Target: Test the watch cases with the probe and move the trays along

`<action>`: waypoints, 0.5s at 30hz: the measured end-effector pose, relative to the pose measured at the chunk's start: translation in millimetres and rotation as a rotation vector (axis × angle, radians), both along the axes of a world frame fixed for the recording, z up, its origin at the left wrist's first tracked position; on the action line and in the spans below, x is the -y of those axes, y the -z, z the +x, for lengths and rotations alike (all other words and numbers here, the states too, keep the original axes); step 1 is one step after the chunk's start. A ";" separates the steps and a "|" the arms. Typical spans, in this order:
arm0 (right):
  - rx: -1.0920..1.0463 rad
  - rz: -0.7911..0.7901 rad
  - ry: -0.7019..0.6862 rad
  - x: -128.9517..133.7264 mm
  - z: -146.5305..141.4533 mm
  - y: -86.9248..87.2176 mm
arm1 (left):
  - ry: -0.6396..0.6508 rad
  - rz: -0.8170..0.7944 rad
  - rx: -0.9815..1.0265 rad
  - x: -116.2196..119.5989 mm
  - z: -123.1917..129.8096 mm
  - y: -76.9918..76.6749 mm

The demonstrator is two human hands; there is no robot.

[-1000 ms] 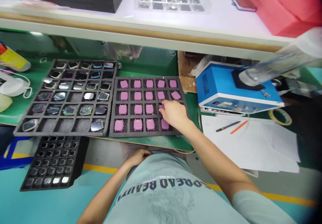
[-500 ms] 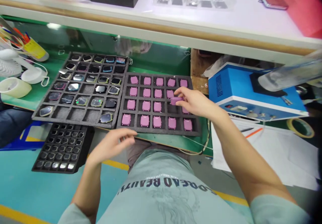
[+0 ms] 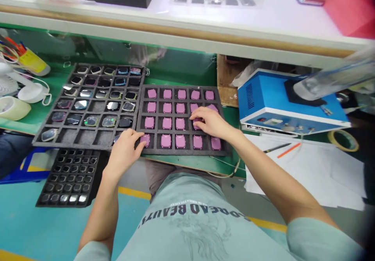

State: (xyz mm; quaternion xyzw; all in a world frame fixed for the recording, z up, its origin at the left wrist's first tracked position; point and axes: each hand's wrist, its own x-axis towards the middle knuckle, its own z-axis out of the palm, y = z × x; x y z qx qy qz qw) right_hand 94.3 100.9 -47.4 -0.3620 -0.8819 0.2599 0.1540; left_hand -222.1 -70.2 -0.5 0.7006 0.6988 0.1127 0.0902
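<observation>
A dark grey foam tray (image 3: 187,151) in front of me holds rows of purple watch cases (image 3: 180,141), one per compartment. My right hand (image 3: 211,122) bends over the third row from the back, with its fingers round a purple watch case (image 3: 197,124) low in its compartment; the fingers partly cover it. At the tray's front left corner is my left hand (image 3: 125,151), thumb and forefinger apart, the tips at the left side of another purple watch case (image 3: 145,140). Whether they grip this case cannot be made out.
On the left, a larger foam tray (image 3: 84,138) holds smartwatches of mixed colours. Below it sits a black tray (image 3: 96,190) of watches. A blue machine (image 3: 263,97) stands right, above papers (image 3: 316,175) with pens. A white shelf (image 3: 205,22) overhangs the bench.
My right hand has lowered the purple watch case into its compartment, where it hung tilted above before. My left hand has moved up and forward from the tray's front edge to the corner case.
</observation>
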 end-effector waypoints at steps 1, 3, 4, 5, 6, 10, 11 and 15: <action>0.009 0.044 0.040 10.5 -0.4 4.4 | -0.001 0.043 -0.017 -2.9 4.8 2.3; 0.076 0.114 0.126 33.5 -3.7 13.1 | 0.016 0.122 -0.051 -10.0 19.8 10.1; 0.124 0.129 0.161 44.6 -6.1 17.0 | 0.040 0.132 -0.067 -13.4 29.2 15.2; 0.172 0.131 0.179 54.2 -8.4 20.3 | 0.068 0.117 -0.083 -16.4 38.8 20.3; 0.211 0.127 0.183 61.8 -10.3 23.0 | 0.096 0.084 -0.100 -18.7 47.8 25.1; 0.199 0.136 0.245 74.2 -8.9 28.2 | 0.139 -0.026 -0.132 -22.3 66.3 35.9; 0.163 0.148 0.302 75.3 -5.9 29.7 | 0.137 -0.035 -0.136 -22.9 66.1 36.7; 0.006 0.176 0.607 86.3 10.6 41.9 | 0.140 -0.015 -0.142 -26.9 58.3 38.9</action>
